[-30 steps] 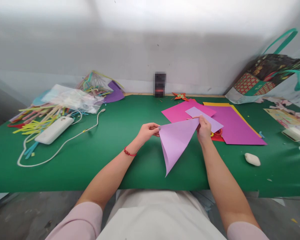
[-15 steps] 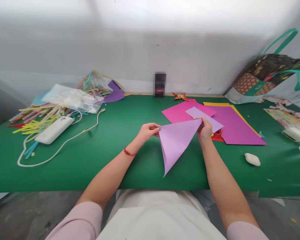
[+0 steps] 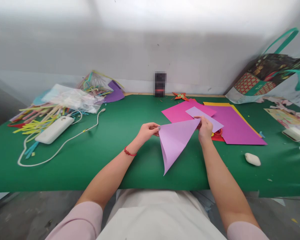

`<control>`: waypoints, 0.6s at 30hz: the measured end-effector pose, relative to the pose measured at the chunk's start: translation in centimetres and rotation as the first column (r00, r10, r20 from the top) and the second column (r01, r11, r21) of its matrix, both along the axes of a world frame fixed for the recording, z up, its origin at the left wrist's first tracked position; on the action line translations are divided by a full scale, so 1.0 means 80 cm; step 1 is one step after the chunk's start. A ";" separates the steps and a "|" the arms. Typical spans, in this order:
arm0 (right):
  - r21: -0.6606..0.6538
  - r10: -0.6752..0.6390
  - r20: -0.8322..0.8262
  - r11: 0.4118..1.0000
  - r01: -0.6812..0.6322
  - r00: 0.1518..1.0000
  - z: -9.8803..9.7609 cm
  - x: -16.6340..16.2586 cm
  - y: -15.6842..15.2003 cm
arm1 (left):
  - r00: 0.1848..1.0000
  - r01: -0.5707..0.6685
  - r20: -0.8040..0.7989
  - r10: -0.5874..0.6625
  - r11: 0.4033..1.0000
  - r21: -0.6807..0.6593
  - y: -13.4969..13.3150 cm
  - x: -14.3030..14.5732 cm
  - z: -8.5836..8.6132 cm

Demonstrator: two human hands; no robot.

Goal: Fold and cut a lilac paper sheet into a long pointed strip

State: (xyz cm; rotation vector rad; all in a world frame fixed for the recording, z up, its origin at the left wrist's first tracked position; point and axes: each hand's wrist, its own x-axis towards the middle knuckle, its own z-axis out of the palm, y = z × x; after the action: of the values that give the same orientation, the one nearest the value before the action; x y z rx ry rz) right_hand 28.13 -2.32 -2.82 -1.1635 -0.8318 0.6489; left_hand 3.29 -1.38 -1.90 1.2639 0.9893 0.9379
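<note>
A light purple sheet of paper (image 3: 176,136), folded into a triangle, hangs between my two hands above the table. My left hand (image 3: 150,131) pinches its upper left corner, while my right hand (image 3: 204,129) has its upper right corner between thumb and fingers. The lower tip points down toward me, and the layers gape slightly along the left edge. Just behind my right hand lie a light purple paper strip (image 3: 207,120) and a pink sheet (image 3: 175,111). Red scissor handles (image 3: 218,132) show partly beside that hand.
Purple paper (image 3: 242,126) on yellow sheets lies to the right, near a white case (image 3: 252,159). On the left are a white power bank (image 3: 55,130) with a cable and many coloured strips (image 3: 32,125). A bag (image 3: 262,78) and an orange paper star (image 3: 180,96) stand farther back.
Hardly anything differs. The paper's lower tip has risen very slightly, and its upper right corner has shifted a little to the left.
</note>
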 end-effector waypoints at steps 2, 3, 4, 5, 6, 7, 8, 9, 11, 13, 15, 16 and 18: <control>-0.001 -0.025 -0.001 1.000 0.025 1.000 0.000 0.000 0.000 | 1.000 -0.003 0.003 0.003 1.000 -0.004 0.000 0.000 0.000; 0.002 -0.021 -0.019 1.000 0.021 1.000 -0.001 0.000 -0.001 | 1.000 -0.007 0.004 0.007 1.000 -0.006 0.000 0.001 0.000; 0.003 0.002 -0.042 1.000 -0.002 0.999 -0.001 0.000 0.000 | 1.000 -0.011 0.004 0.011 1.000 -0.006 0.001 0.001 -0.001; 0.001 0.036 -0.063 0.999 -0.036 0.997 -0.001 0.000 0.000 | 1.000 -0.016 0.005 0.017 1.000 -0.007 0.001 0.001 -0.001; -0.006 0.076 -0.078 0.997 -0.076 0.994 -0.002 0.001 0.001 | 1.000 -0.021 0.006 0.021 1.000 -0.007 0.002 0.001 -0.001; -0.018 0.112 -0.083 0.993 -0.114 0.990 -0.002 0.001 0.002 | 1.000 -0.024 0.007 0.024 1.000 -0.005 0.002 0.001 -0.001; -0.032 0.139 -0.081 0.989 -0.142 0.987 -0.003 0.002 0.003 | 1.000 -0.025 0.006 0.025 1.000 -0.003 0.003 0.000 -0.002; -0.046 0.152 -0.076 0.987 -0.156 0.985 -0.004 0.003 0.004 | 1.000 -0.026 0.004 0.026 1.000 0.001 0.003 0.000 -0.002; -0.062 0.151 -0.069 0.986 -0.155 0.986 -0.006 0.003 0.006 | 1.000 -0.030 -0.002 0.030 0.999 0.011 0.004 -0.001 -0.003; -0.067 0.162 -0.075 0.984 -0.167 0.984 -0.009 0.003 0.007 | 0.999 -0.037 -0.004 0.037 0.999 0.020 0.004 -0.001 -0.005; -0.067 0.187 -0.066 0.979 -0.191 0.980 -0.011 0.003 0.007 | 0.999 -0.041 -0.002 0.041 0.999 0.022 0.005 -0.002 -0.005; -0.065 0.191 -0.047 0.979 -0.194 0.980 -0.013 0.002 0.006 | 0.999 -0.041 -0.001 0.041 0.999 0.020 0.005 -0.002 -0.006; -0.062 0.175 0.012 0.983 -0.174 0.984 -0.015 0.002 0.005 | 0.999 -0.044 0.001 0.044 0.999 0.013 0.005 -0.002 -0.006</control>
State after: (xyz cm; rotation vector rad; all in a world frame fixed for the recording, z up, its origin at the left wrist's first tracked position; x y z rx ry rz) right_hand 28.31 -1.96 -4.04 -1.1605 -0.9416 0.8145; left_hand 3.13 -1.01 -2.37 1.2570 1.0153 0.9798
